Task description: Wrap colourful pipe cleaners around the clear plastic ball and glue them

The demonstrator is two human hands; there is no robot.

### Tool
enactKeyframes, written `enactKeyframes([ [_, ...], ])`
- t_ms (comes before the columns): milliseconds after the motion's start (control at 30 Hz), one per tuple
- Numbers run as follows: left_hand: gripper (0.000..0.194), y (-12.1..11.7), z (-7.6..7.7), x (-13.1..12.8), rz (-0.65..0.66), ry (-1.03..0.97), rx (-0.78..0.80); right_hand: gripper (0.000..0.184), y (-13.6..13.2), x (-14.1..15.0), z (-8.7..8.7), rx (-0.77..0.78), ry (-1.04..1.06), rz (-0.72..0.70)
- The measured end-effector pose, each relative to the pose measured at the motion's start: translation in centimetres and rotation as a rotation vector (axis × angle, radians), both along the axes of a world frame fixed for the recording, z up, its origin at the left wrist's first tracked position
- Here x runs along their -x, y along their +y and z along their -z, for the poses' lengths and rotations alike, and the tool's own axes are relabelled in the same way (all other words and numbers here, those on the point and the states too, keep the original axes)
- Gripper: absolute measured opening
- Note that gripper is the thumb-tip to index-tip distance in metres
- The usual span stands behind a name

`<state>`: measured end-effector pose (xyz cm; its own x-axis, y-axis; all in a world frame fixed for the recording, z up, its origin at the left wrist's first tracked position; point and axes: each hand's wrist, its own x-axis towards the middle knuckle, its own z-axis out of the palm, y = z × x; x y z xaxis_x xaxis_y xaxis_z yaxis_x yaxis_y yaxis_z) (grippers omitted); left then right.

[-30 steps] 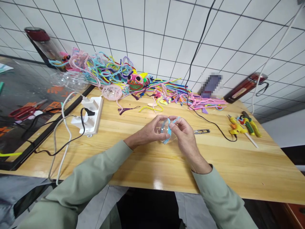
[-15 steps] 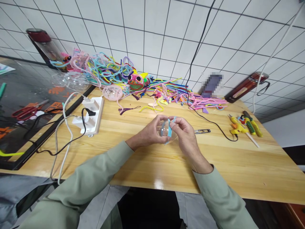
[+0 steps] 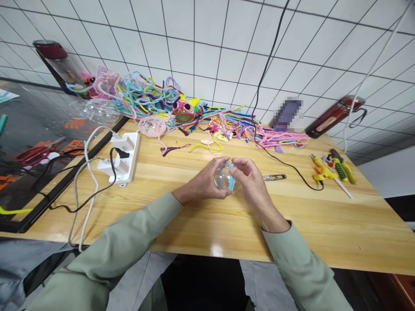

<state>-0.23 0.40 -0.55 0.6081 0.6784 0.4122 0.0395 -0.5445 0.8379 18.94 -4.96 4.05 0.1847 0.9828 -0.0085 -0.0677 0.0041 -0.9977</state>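
Clear ball (image 3: 225, 176) is still over the tabletop (image 3: 201, 229), clamped between left hand (image 3: 205, 180) and right hand (image 3: 254, 183). The blue strip's (image 3: 231, 182) loose end, poking out a second ago, has dropped from sight, so I'd guess it's lying flatter. Can't tell if it's pinched too.

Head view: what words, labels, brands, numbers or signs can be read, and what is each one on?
None can be read.
Orange markings on the dark panel: too blurred to tell if they are writing.
Pale patch on the red flask: no legible text.
Clear ball in the hands: no lettering visible.
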Motion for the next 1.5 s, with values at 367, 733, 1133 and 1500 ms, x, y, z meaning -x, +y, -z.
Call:
enactKeyframes([
  [367,0.121,0.5,1.2,-0.1,-0.017,-0.022,-0.206,0.062,-0.5,-0.6,0.4,-0.028,0.005,-0.086],
  [733,0.119,-0.4,-0.7,0.1,0.009,-0.08,0.258,0.068,-0.7,-0.8,0.7,-0.185,-0.112,-0.099],
  [1133,0.094,-0.9,-1.1,-0.2,-0.014,-0.103,0.228,0.07,-0.9,-0.5,0.6,-0.17,-0.077,-0.185],
  [1500,0.086,0.1,-0.2,0.0,-0.021,-0.051,-0.064,0.068,-0.9,-0.7,-0.7,-0.048,-0.018,-0.212],
])
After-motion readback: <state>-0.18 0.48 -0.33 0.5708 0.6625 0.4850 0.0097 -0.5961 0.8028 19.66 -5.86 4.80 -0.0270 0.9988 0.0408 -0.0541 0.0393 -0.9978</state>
